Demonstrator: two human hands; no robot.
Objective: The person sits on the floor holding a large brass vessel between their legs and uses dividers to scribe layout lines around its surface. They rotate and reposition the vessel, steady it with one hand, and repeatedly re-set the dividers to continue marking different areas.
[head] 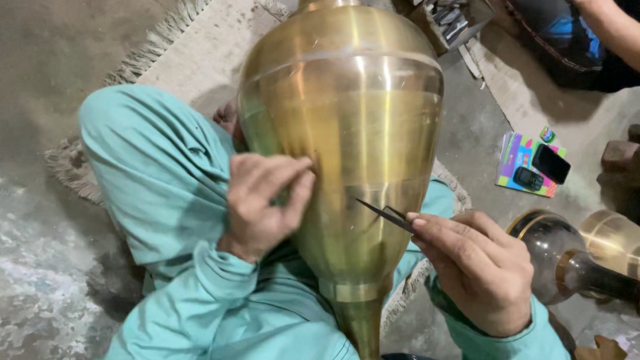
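Brass finial-shaped vessel lies across the lap of a person seated on the floor, wide shoulder away from the camera, pointed tip toward it and resting between the teal-clad knees. Left hand curled with fingertips pressed on the vessel's left flank, steadying it; holds nothing else that I can see. Right hand pinches a thin dark pointed tool between thumb and fingers, its tip touching or just off the polished lower body.

Risks, as judgement: surface is smooth and curved, so the point could skid and leave a stray scratch; vessel is propped only on legs and one hand, so pressure from the tool side could roll it leftward.

Nearby: fringed mat under the person; a darker brass-banded vessel lying at right; a colourful booklet with two dark phones on the floor; a small box of metal tools at top; another person's arm and knee at top right.

Unclear: exact tool type, whether its tip makes contact, vessel neck cut off at top edge, underside hidden
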